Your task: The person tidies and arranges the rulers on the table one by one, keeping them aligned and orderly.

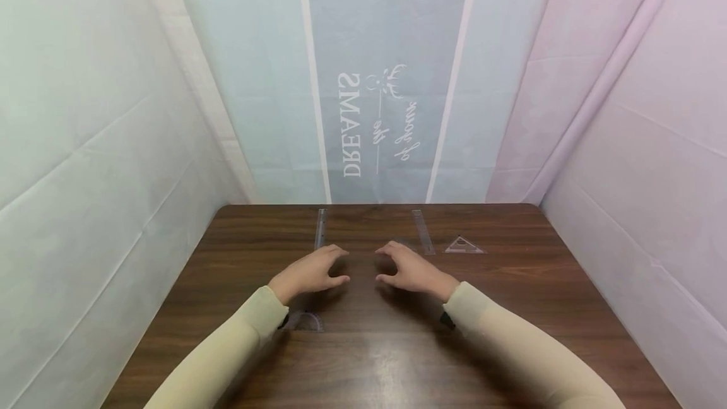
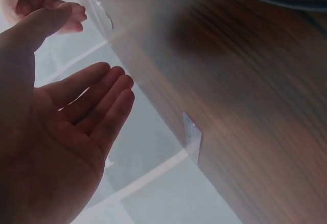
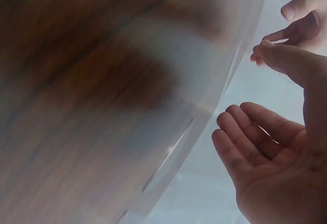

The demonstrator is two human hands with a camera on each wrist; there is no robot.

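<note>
My left hand [image 1: 309, 271] hovers over the table, fingers loosely bent and thumb apart, with nothing in it. Facing it, my right hand [image 1: 417, 271] is held the same way, also holding nothing. Just beyond the left fingers lies a clear ruler [image 1: 320, 229]; a second clear ruler [image 1: 423, 232] lies behind the right hand. To the right of that is a clear set square [image 1: 455, 247]. Near the left wrist lies a clear protractor [image 1: 309, 322], its left part partly hidden by the cuff. Both wrist views show the palms [image 2: 61, 142] [image 3: 276, 178] with relaxed fingers.
The dark wood-grain table [image 1: 363, 358] ends at a hanging pale cloth [image 1: 386, 17] with printed lettering. White cloth walls [image 1: 85, 144] stand at the left and right sides. A faint clear shape behind the right fingers is too indistinct to name.
</note>
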